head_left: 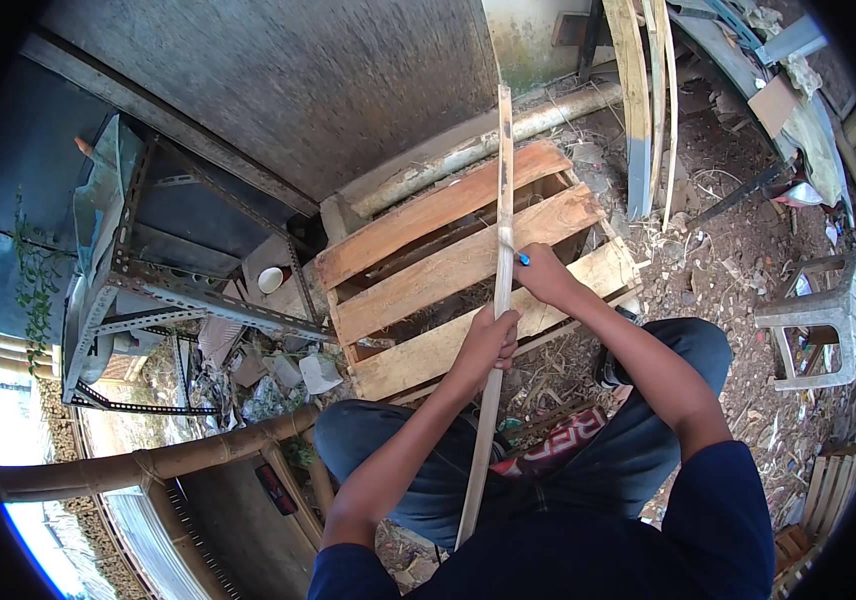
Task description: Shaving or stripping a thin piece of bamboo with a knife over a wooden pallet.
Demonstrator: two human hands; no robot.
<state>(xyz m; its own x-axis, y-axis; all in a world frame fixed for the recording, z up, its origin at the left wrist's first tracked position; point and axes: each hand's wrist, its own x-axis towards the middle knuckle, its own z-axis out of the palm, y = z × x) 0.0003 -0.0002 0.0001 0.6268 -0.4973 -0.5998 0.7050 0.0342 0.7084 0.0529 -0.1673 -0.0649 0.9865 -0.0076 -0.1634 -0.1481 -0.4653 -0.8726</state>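
A long, narrow wooden strip (pixel 505 150) runs from near my lap away from me, over a wooden pallet (pixel 423 290). My left hand (pixel 486 345) is closed around the strip near its middle. Just beyond it, my right hand (pixel 551 277) grips a blue pen (pixel 522 259). Only the pen's blue end shows, close to the strip's right edge; whether its tip touches the wood is hidden. The pallet has three broad slats with gaps between them and lies in front of my bent knees.
Several long wooden strips (pixel 635 120) lean at the upper right. A worn plastic stool (pixel 828 315) stands on the littered dirt to the right. At left are a perforated metal frame (pixel 218 302) and a bamboo pole (pixel 148 468). A large board (pixel 348 90) rises behind the pallet.
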